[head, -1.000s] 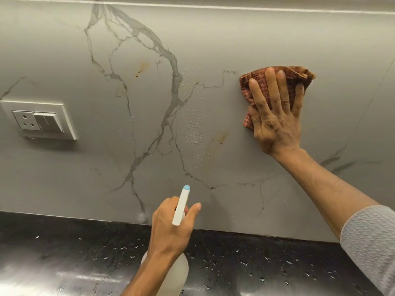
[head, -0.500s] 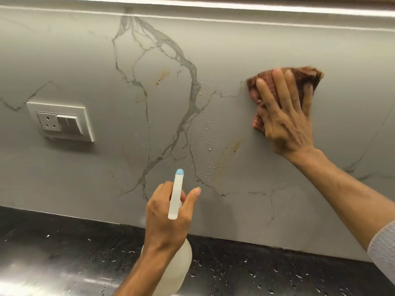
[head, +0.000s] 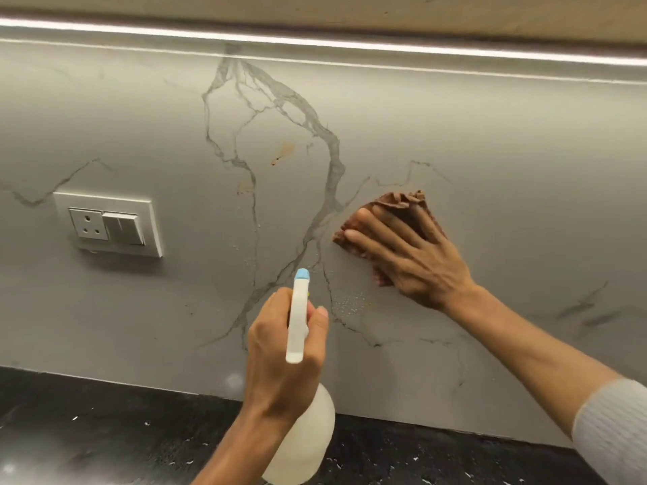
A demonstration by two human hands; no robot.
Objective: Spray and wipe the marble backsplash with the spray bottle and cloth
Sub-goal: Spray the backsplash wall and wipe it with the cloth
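The grey marble backsplash point(head: 490, 141) with dark veins fills the view. My right hand point(head: 409, 253) lies flat on it, fingers spread, pressing a crumpled reddish-brown cloth point(head: 399, 201) against the stone right of the main vein. My left hand point(head: 280, 358) grips the neck of a white spray bottle point(head: 304, 446); its long nozzle with a blue tip point(head: 301, 274) points up at the wall. A patch of droplets point(head: 350, 302) sits just below the cloth. Small brown stains point(head: 283, 152) mark the stone higher up.
A white socket and switch plate point(head: 108, 224) is set in the backsplash at the left. A black speckled countertop point(head: 105, 428) runs along the bottom. A light strip point(head: 315, 42) glows under the cabinet at the top.
My right hand has slid the cloth down and to the left across the wet area, and most droplets there are gone. The left hand with the bottle has risen slightly.
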